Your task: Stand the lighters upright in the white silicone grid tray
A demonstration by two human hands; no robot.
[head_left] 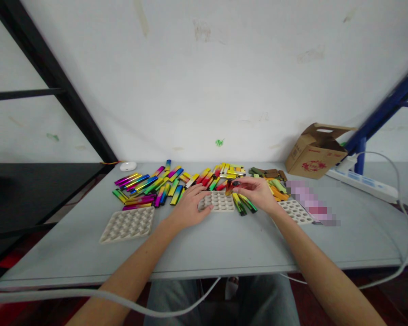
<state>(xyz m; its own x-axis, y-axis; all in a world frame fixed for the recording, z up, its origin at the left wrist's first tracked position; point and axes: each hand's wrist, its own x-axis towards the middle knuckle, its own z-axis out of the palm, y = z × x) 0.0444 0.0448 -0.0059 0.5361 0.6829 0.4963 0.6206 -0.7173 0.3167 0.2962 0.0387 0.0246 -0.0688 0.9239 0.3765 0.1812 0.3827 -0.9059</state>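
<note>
Forearms (136, 267) reach in from the bottom of the head view, above a pale grey cable (98, 294) and grey trousers (221, 301), and over the edge of a grey table (224, 253). The left hand (188, 207) rests relaxed, its fingers loosely spread and gripping nothing, at the left end of a beige pulp tray (221, 203) with rows of round pockets. The right hand (256, 192) is just past the tray's right end, with thumb and fingers pinched on a dark red vape pen (229, 186) held above the tray's far corner. The pen looks light, stiff and glossy, so it may slip; a pinch around its middle seems the surest hold. More pens lie in a loose heap (163, 185) behind the hands, with rainbow ones at left and yellow, olive and orange ones further right. Two green-and-yellow pens (246, 203) lie just right of the tray. A second tray (127, 225) sits at left, and a third (295, 212) sits at right beside a blurred patch (313, 203). Nothing can be made out in the pockets at this size. Beyond stand a cardboard box (316, 151) with red print and a white power strip (362, 185).
</note>
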